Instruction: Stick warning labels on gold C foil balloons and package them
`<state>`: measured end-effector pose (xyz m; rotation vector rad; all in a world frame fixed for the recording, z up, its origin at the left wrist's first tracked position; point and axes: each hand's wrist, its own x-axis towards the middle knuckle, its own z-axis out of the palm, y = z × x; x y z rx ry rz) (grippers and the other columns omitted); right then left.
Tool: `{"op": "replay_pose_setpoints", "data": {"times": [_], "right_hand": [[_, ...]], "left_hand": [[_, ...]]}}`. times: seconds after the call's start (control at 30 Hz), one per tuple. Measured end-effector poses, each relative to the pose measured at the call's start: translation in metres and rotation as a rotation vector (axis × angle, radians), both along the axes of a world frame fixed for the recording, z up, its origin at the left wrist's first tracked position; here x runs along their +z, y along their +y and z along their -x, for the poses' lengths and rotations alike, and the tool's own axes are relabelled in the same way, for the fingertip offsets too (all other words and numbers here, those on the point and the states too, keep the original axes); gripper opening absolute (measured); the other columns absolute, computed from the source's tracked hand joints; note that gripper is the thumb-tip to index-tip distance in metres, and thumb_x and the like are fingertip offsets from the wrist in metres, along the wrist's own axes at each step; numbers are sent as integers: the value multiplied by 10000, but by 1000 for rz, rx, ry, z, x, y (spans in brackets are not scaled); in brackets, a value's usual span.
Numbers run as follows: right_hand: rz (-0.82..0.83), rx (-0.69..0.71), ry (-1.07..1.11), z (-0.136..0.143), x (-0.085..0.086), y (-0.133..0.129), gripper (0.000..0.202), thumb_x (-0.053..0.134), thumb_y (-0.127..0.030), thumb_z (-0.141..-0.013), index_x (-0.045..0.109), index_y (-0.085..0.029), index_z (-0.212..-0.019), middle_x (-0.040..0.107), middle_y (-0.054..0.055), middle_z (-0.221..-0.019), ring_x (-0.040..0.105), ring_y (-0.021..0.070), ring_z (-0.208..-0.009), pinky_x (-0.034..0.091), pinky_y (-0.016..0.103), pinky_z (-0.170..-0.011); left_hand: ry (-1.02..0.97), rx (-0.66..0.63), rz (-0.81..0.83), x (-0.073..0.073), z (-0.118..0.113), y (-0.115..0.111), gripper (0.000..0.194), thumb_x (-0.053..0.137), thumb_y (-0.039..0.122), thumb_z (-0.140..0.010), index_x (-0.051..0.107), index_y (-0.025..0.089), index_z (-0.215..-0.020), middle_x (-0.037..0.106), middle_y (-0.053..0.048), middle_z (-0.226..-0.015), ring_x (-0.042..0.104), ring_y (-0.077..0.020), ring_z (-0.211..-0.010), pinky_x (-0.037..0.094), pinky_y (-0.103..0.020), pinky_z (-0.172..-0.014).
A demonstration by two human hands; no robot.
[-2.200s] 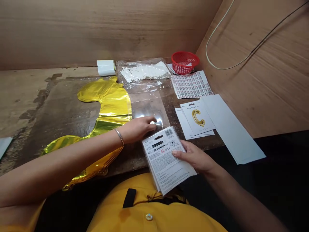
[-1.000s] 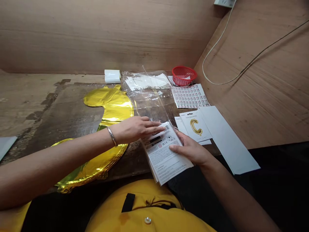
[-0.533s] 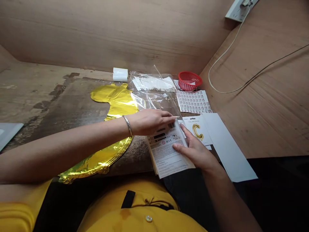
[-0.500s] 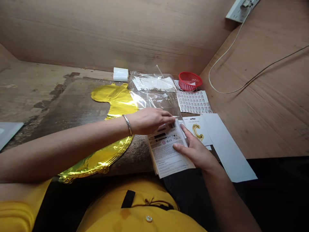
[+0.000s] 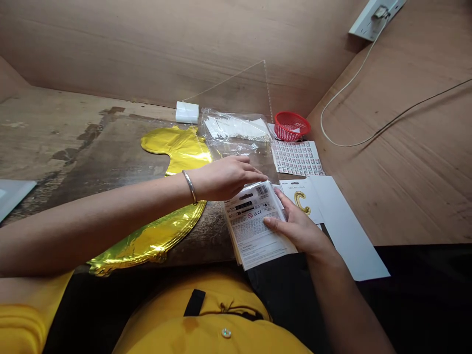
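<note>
My right hand (image 5: 300,226) grips a stack of printed balloon packages (image 5: 258,236) by its right side, thumb across the front. The top one has a barcode, a hang hole and small print. My left hand (image 5: 232,177) lies over the stack's top edge, fingers bent and close together, thumb hidden. Clear plastic film (image 5: 264,81) stands up behind this hand, which seems to pinch it; the contact is hidden. Left of the stack, under my left forearm, lie gold foil balloons (image 5: 184,216). Just right of my right hand is a foil balloon card (image 5: 295,189) with a gold C.
At the back are a white roll (image 5: 187,112), a clear bag of white pieces (image 5: 236,127) and a red basket (image 5: 291,126). A sticker sheet (image 5: 298,158) and white card (image 5: 350,231) lie right. A cable (image 5: 344,145) hangs from the power strip (image 5: 376,19).
The clear film has risen higher and spread wider behind my left hand. My left fingers have shifted slightly, uncovering the barcode. My right hand keeps its grip on the stack.
</note>
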<state>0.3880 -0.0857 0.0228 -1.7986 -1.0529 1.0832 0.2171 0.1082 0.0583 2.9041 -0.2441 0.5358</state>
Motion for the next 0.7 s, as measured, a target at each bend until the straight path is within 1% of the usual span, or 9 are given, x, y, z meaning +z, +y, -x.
{"op": "replay_pose_setpoints", "data": {"times": [0.13,0.23,0.3,0.33,0.43,0.5,0.53,0.6,0.7], "right_hand": [[-33,16,69,-2,-1,1,939,755,-420,-741,228,-297,-1509,260,35,-1579,274,316,-1431,217,531,-1180],[-69,28,51,1,3,1,924,757,-406,-744,241,-301,-1504,265,24,-1578,254,304,-1441,191,512,-1194],[-64,41,56,4,7,1,941,760,-397,-742,226,-292,-1510,261,29,-1579,240,297,-1447,180,499,-1199],[-56,58,84,6,8,1,947,758,-393,-745,216,-284,-1514,269,38,-1576,251,298,-1443,197,500,-1195],[-32,118,212,10,9,3,936,749,-368,-756,211,-272,-1515,325,65,-1552,329,312,-1407,292,521,-1154],[-42,129,281,10,7,5,920,753,-346,-753,234,-273,-1509,381,75,-1522,367,322,-1383,341,536,-1123],[-50,128,314,9,6,6,916,756,-336,-748,245,-274,-1506,419,79,-1498,380,324,-1374,360,540,-1109],[-59,133,381,9,3,9,911,762,-321,-742,259,-280,-1501,493,82,-1439,411,323,-1354,399,537,-1080],[-71,156,448,10,2,13,885,761,-307,-744,284,-289,-1489,553,81,-1376,486,309,-1293,458,513,-1029]], "left_hand": [[20,-4,3,2,6,3,403,385,118,-929,609,180,-1258,718,-64,-1097,561,-198,-861,476,-346,-829],[9,-2,2,0,9,7,393,398,95,-919,631,187,-1222,720,-57,-1082,552,-202,-860,475,-350,-818],[-20,4,13,-3,9,10,400,398,61,-903,638,185,-1198,707,-59,-1113,560,-199,-901,481,-348,-845],[-41,12,19,-5,9,11,404,398,41,-891,645,183,-1178,694,-65,-1145,565,-197,-938,484,-347,-866],[-90,49,17,-12,9,15,367,424,11,-855,681,176,-1059,631,-85,-1266,558,-204,-1065,486,-357,-913],[-82,60,8,-14,9,17,331,441,12,-849,693,169,-996,631,-85,-1270,559,-207,-1075,490,-360,-917],[-70,56,6,-14,9,17,326,442,19,-857,691,165,-1009,646,-83,-1249,566,-204,-1056,493,-357,-913],[-54,37,5,-14,10,16,331,438,48,-888,668,150,-1103,676,-87,-1203,580,-200,-1018,496,-349,-906],[-41,1,-16,-13,12,14,344,452,125,-925,612,138,-1229,661,-112,-1237,596,-205,-1032,484,-359,-915]]}}
